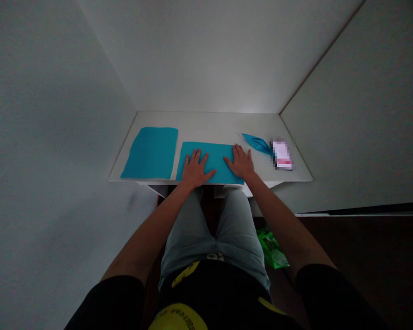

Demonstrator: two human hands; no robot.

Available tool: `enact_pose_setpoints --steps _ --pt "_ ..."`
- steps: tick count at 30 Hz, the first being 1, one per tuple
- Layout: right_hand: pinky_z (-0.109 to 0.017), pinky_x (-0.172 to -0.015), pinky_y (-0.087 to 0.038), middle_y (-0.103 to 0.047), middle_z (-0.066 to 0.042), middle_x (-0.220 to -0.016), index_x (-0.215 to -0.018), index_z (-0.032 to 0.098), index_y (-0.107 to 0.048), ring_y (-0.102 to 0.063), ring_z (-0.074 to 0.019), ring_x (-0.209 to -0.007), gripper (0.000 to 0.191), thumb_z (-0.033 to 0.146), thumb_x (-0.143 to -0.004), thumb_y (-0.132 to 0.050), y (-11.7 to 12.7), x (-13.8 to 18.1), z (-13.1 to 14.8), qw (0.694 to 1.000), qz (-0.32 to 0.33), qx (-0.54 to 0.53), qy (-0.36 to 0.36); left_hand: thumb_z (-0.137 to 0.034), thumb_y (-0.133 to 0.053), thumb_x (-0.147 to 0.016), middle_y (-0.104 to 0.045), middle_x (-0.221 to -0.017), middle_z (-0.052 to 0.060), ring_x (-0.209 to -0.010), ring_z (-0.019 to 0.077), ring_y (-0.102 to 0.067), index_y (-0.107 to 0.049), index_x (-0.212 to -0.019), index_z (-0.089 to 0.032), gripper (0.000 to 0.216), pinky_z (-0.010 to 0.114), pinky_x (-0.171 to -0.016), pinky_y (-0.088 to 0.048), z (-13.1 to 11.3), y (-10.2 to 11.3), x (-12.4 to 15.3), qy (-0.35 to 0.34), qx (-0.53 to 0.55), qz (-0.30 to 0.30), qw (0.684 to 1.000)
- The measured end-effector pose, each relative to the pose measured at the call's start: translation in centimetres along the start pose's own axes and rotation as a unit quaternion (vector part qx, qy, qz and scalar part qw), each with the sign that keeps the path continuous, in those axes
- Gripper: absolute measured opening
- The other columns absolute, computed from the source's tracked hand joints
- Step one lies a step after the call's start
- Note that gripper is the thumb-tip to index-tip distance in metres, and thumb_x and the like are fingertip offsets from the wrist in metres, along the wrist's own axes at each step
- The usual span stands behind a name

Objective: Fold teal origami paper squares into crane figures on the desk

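head view: from where i sit at a distance, i see the middle blue sheet (220, 158) lying on the white table (209, 123), its near side at the near edge. my left hand (193, 170) rests open and flat on its left part, fingers spread; my right hand (241, 163) lies open across its right edge, fingers pointing far. neither grips anything.

i judge the sheet to be paper: very light, limp enough to bend, easy to crease or tear, and likely to slide on the smooth top unless a palm weighs it down. i would take hold by a corner or the near edge, with a light pinch of thumb and forefinger.

counting: two flat blue pieces, the middle one and the left blue sheet (151, 153), though i cannot tell whether either is a single layer; one folded blue piece (257, 143), pointed, at the far right; one phone (281, 154) just beside it, on the right; one green bag (273, 250) below the table, near and right.
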State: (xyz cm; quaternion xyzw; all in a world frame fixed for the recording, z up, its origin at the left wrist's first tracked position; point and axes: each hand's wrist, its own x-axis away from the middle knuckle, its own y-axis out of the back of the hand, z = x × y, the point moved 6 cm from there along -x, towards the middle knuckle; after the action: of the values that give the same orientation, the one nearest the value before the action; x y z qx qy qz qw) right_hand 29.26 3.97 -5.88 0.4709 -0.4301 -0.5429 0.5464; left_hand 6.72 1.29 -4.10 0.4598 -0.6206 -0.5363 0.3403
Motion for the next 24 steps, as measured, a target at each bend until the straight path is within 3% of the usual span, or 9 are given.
enact_pose_setpoints --steps 4,7,10,13,15,17,21,24 --pt "-0.065 -0.141 -0.009 -0.028 -0.022 -0.184 -0.175 0.004 -0.032 -0.026 -0.0366 -0.172 0.092 0.07 -0.111 -0.025 0.1 -0.5 -0.2 1.0 -0.013 -0.02 -0.001 -0.081 -0.049 -0.102 -0.021 -0.185 0.025 -0.175 0.041 -0.014 -0.032 -0.177 -0.007 0.106 0.061 -0.142 -0.011 0.5 0.2 1.3 0.003 -0.007 -0.002 1.0" --pt "-0.063 -0.141 -0.013 -0.033 -0.023 -0.182 -0.173 0.004 -0.036 -0.026 -0.0375 -0.172 0.094 0.073 -0.11 -0.029 0.1 -0.4 -0.7 0.998 -0.033 -0.058 -0.001 -0.081 -0.065 -0.094 -0.021 -0.185 0.024 -0.175 0.0405 -0.015 -0.031 -0.177 -0.007 0.117 0.059 -0.143 -0.012 -1.0 0.0 3.2 -0.103 -0.012 0.013 0.995" --pt "-0.061 -0.139 -0.022 -0.042 -0.022 -0.178 -0.171 0.009 -0.042 -0.03 -0.0358 -0.171 0.092 0.076 -0.109 -0.029 0.6 -0.4 -2.2 0.984 -0.096 -0.15 -0.002 -0.052 -0.072 -0.1 -0.03 -0.184 0.016 -0.173 0.0346 -0.025 -0.038 -0.176 -0.018 0.089 0.057 -0.143 -0.018 -2.8 -0.2 4.8 -0.178 -0.012 0.033 0.983" --pt "-0.056 -0.136 -0.033 -0.049 -0.019 -0.174 -0.168 0.016 -0.047 -0.042 -0.0312 -0.165 0.085 0.073 -0.111 -0.022 1.4 0.0 -4.7 0.936 -0.207 -0.282 -0.028 -0.028 -0.059 -0.108 -0.051 -0.175 0.008 -0.164 0.0285 -0.046 -0.057 -0.165 -0.028 0.057 0.052 -0.136 -0.038 -2.9 1.1 3.8 -0.132 0.022 0.053 0.99" --pt "-0.054 -0.133 -0.037 -0.053 -0.019 -0.17 -0.165 0.017 -0.051 -0.049 -0.0297 -0.159 0.081 0.071 -0.112 -0.02 1.8 0.6 -6.3 0.897 -0.269 -0.343 -0.067 -0.033 -0.044 -0.116 -0.064 -0.164 0.005 -0.152 0.0259 -0.061 -0.066 -0.156 -0.031 0.046 0.045 -0.123 -0.053 -1.8 3.5 1.9 -0.069 0.064 0.053 0.994" --pt "-0.054 -0.13 -0.04 -0.059 -0.02 -0.163 -0.158 0.017 -0.056 -0.055 -0.0302 -0.153 0.079 0.07 -0.112 -0.021 2.0 0.9 -6.9 0.881 -0.295 -0.362 -0.083 -0.043 -0.034 -0.12 -0.072 -0.154 0.007 -0.139 0.0277 -0.07 -0.068 -0.153 -0.029 0.049 0.042 -0.114 -0.058 0.2 7.1 -0.4 -0.012 0.085 0.013 0.996" --pt "-0.055 -0.123 -0.047 -0.068 -0.022 -0.149 -0.145 0.016 -0.064 -0.062 -0.0322 -0.142 0.075 0.068 -0.113 -0.02 2.3 0.8 -6.1 0.899 -0.281 -0.329 -0.064 -0.053 -0.029 -0.12 -0.082 -0.123 0.015 -0.125 0.0335 -0.077 -0.072 -0.141 -0.018 0.06 0.043 -0.107 -0.058 5.6 14.9 -3.7 0.09 0.065 -0.078 0.991" --pt "-0.056 -0.118 -0.05 -0.071 -0.022 -0.143 -0.141 0.017 -0.065 -0.065 -0.0327 -0.137 0.072 0.065 -0.114 -0.018 2.4 0.8 -5.8 0.91 -0.279 -0.301 -0.063 -0.051 -0.027 -0.12 -0.078 -0.136 0.014 -0.136 0.0343 -0.071 -0.065 -0.152 -0.019 0.059 0.048 -0.116 -0.054 8.7 19.2 -3.4 0.113 0.049 -0.17 0.978"
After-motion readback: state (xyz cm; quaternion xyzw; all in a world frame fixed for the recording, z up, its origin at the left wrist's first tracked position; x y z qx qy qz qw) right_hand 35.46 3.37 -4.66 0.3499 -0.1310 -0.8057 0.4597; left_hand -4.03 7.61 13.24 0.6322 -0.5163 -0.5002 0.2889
